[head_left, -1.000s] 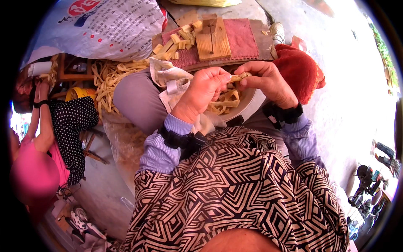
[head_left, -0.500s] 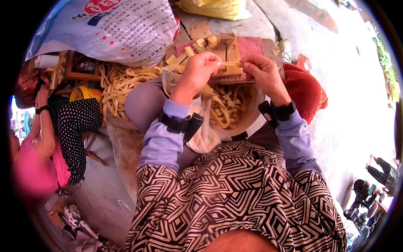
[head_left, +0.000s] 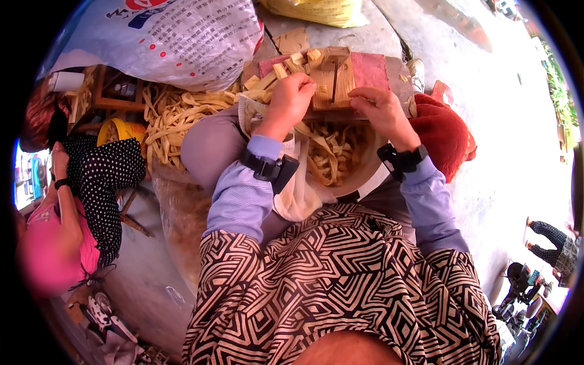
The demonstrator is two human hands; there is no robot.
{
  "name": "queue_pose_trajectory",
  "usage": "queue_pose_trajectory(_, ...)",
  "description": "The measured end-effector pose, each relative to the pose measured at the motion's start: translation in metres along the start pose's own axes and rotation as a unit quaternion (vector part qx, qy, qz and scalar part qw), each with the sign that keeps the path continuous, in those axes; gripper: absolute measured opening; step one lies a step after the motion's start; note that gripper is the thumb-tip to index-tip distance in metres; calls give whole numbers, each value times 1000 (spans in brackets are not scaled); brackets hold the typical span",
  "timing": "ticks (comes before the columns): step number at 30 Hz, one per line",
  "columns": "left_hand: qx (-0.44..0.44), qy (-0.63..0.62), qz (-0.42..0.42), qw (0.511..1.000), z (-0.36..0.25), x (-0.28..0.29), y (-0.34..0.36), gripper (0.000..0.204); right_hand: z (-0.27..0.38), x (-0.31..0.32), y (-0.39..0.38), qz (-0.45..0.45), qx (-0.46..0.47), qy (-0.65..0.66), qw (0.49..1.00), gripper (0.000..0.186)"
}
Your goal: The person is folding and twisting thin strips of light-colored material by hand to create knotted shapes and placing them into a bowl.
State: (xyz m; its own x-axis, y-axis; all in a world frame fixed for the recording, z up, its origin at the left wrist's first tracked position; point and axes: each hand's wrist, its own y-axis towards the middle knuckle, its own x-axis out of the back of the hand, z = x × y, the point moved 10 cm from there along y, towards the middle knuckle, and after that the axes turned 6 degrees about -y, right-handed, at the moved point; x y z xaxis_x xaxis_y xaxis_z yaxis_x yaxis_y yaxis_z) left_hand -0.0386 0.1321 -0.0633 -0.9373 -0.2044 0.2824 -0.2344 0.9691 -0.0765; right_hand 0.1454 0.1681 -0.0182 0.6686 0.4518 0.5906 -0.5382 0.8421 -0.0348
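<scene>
My left hand [head_left: 287, 102] is closed in a pinch above the pale strips at the board's left part; what it holds is too small to make out. My right hand [head_left: 383, 115] pinches by the lower right of a slotted wooden block [head_left: 344, 78], its fingertips' contents unclear. The block lies on a reddish pad [head_left: 370, 70], beside short yellowish pieces [head_left: 296, 59]. Below both hands, between my knees, a pale basin [head_left: 365, 173] holds curled yellowish strips [head_left: 331, 158], with a whitish cloth [head_left: 295, 194] along its left.
A printed white sack [head_left: 182, 48] and a yellow bag [head_left: 310, 11] lie beyond. Heaped strips [head_left: 167, 125] and a yellow bucket [head_left: 112, 137] are at left, near a co-worker in dotted trousers [head_left: 100, 188]. A red cloth [head_left: 447, 137] lies right; scooters [head_left: 520, 286] stand lower right.
Both hands have risen from over the basin to the board. The strip seen stretched between them half a second ago no longer shows clearly, and they are slightly farther apart.
</scene>
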Motion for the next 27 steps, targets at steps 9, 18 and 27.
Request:
queue_pose_trajectory(9, 165, -344, 164, 910, -43, -82, -70, 17, 40, 8, -29, -110, 89, -151, 978, 17)
queue_pose_trajectory(18, 29, -223, 217, 950, -83, -53, -56, 19, 72, -22, -75, 288, -58, 475, 830, 21)
queue_pose_trajectory(27, 97, -392, 215, 889, -84, -98, -90, 21, 45, 39, -64, -184, 56, -36, 981, 11)
